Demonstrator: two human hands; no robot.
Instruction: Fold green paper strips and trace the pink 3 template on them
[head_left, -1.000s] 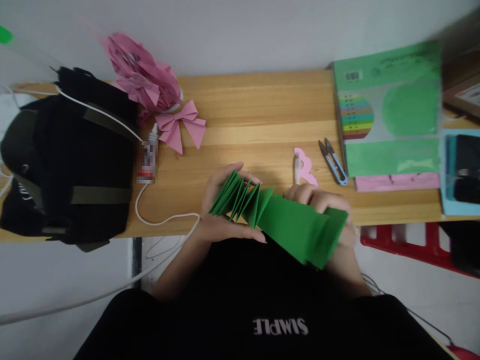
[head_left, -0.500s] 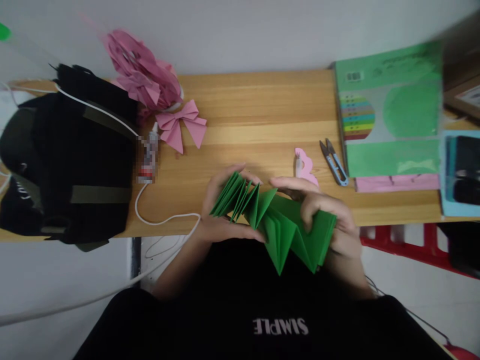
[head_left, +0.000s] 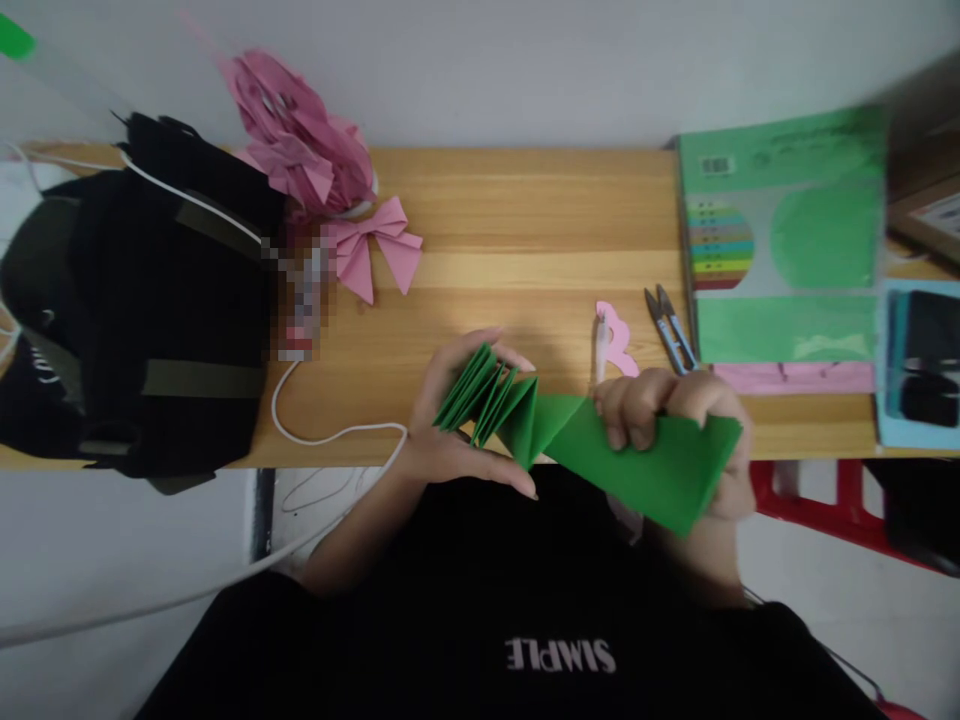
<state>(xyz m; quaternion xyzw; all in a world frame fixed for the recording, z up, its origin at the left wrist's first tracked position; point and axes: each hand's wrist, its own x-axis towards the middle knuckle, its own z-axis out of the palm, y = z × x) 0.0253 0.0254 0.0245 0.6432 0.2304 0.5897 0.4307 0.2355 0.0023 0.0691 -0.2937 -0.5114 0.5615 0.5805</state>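
A green accordion-folded paper stretches between both hands above the near edge of the wooden desk. My left hand cups the fanned pleats at the left end, with fingers behind and thumb below. My right hand is closed over the flat stacked right end, fingers curled across its top edge. The paper tilts down to the right.
Small snips and a pink paper scrap with a white pen lie just behind my right hand. A green paper pack lies at right, pink bows and flowers at back left, a black bag and white cable at left.
My right hand pressed the loose pleats at the right end into a flat stack and drew it a little to the right. My left hand kept its hold.
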